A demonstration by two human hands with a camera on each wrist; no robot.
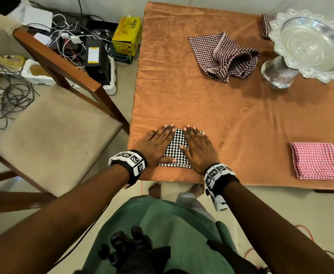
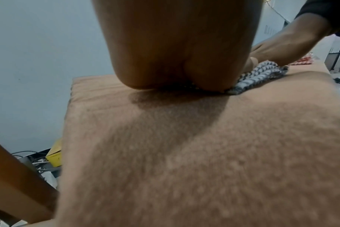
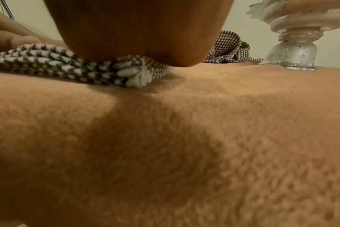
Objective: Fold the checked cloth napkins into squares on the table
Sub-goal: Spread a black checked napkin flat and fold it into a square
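Observation:
A black-and-white checked napkin (image 1: 177,147), folded into a small square, lies near the table's front left edge. My left hand (image 1: 158,143) and my right hand (image 1: 198,147) press flat on it, fingers straight, one on each side. In the wrist views only the heels of the palms show, resting on the folded layers (image 3: 68,67) (image 2: 260,76). A maroon checked napkin (image 1: 225,56) lies crumpled at the back of the table. A pink checked napkin (image 1: 316,161) sits folded square at the front right. Another maroon checked cloth (image 1: 266,24) is tucked under the bowl's rim.
An orange cloth covers the table (image 1: 221,107). A silver footed bowl (image 1: 308,46) stands at the back right. A wooden chair (image 1: 53,125) stands left of the table. Cables and a yellow box (image 1: 126,34) clutter the floor behind it.

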